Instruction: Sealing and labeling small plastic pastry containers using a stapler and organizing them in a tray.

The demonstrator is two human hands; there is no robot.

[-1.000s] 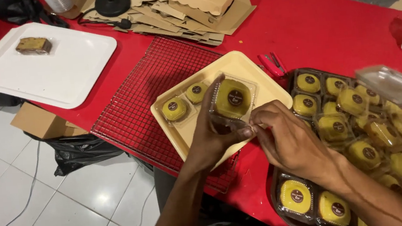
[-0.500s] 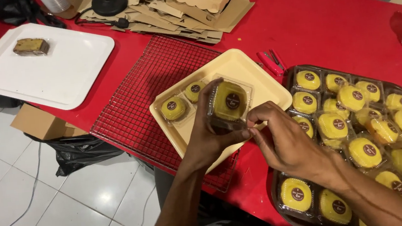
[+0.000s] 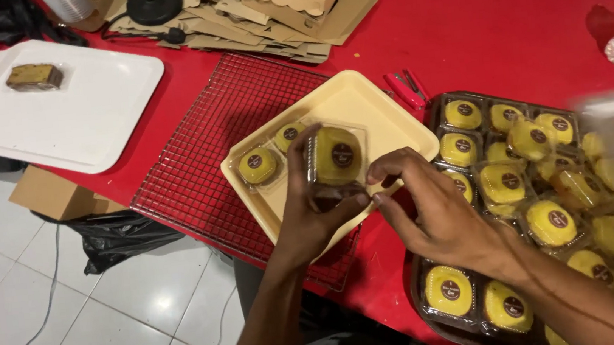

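Left hand [image 3: 310,218] has its fingers wrapped tight round a clear, glossy plastic clamshell [image 3: 336,160] with a round yellow cake inside, held just above the smooth cream tray [image 3: 360,102]. Right hand [image 3: 433,216] pinches the shell's near edge, fingers curled in. The tray sits on a red wire rack [image 3: 227,135] on the red worktop [image 3: 473,18].

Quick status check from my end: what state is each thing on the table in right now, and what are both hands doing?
left hand: grips the clear pastry box, upright.
right hand: fingertips at the box's lower edge.
clear pastry box: lifted over the yellow tray, lid looks shut.
yellow tray: on the wire rack, two boxed pastries in it.
wire rack: flat on the red table.
dark tray: crowded with boxed pastries.
white tray: holds one wrapped slice.
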